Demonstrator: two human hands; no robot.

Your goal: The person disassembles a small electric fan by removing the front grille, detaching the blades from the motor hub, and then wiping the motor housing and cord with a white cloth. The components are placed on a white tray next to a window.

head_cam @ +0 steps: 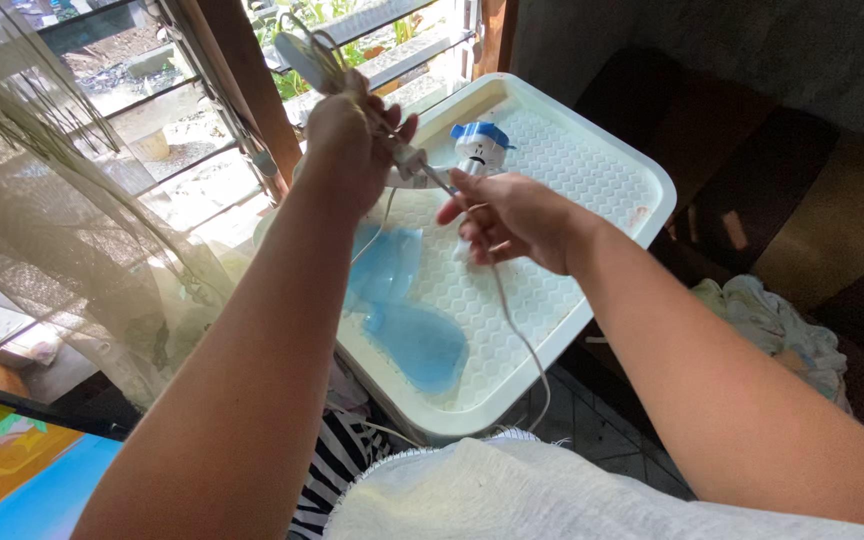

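Two hands over our white tray (642,175) | left hand (347,140) fisted round coiled cable (307,50), device hidden | right hand (507,215) fingers pinching cord (517,325) | blue piece (417,340) blurred

Screen (12,470): sat at the bottom-left corner, cut off by the frame edge.
Shape: flat panel with a thin dark rim, seen at a slant.
Colours: showed bright blue across the lower part, with orange, yellow, green and pink patches above.
Surroundings: lay below the sheer curtain (72,230), beside the left forearm.
Packages, labels, signs: none seen.
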